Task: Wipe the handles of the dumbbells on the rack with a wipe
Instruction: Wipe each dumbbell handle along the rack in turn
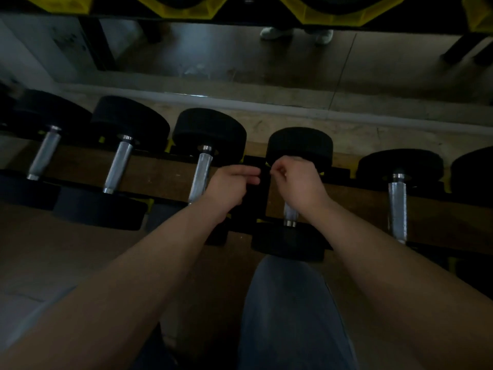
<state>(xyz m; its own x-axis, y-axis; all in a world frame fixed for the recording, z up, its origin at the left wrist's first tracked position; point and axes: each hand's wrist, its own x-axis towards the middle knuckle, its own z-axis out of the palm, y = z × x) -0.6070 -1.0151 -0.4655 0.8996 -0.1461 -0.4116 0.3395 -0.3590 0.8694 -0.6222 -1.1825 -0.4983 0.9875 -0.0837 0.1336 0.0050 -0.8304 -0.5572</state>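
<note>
Several black-headed dumbbells with chrome handles lie in a row on the rack [165, 177]. My left hand [229, 188] and my right hand [298, 185] are close together above the rack. Each pinches a top corner of a dark wipe [256, 198], which hangs between them and is hard to tell from the dark rack behind. My left hand is just right of one dumbbell handle [200, 177]. My right hand covers the upper part of the neighbouring handle [290, 214], whose lower end shows below my wrist. More handles lie to the left [118, 166] and to the right [397, 209].
A mirror [240, 57] stands behind the rack and reflects the floor and a pair of white shoes [296, 33]. Yellow-edged weights [336, 12] sit on a shelf at the top. My knee in grey trousers [290, 303] is below the rack.
</note>
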